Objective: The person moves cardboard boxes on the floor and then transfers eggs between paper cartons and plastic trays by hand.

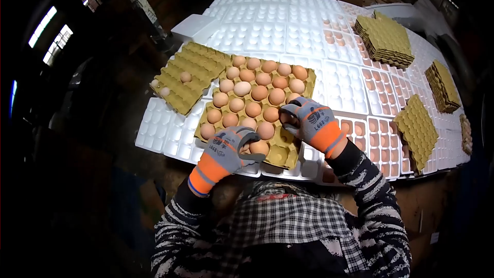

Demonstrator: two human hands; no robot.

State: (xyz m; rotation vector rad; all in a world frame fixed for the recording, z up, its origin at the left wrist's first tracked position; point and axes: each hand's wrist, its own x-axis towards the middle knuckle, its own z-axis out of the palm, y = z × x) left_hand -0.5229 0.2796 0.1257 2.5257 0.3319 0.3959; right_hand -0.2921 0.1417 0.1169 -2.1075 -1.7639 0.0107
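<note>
A yellowish pulp tray full of brown eggs for the most part lies on white foam trays in front of me; a few cups near its lower right corner hold no egg. My left hand, in a grey and orange glove, is closed round a brown egg at the tray's near edge. At the right edge my right hand, gloved the same way, curls its fingers over another egg, which is partly hidden. Left of this tray, a second pulp tray carries a few eggs.
White foam trays cover the table, and those on the right hold brown eggs. Stacks of pulp trays stand at the back right and far right. Another pulp tray lies near the right. A white foam box sits back left.
</note>
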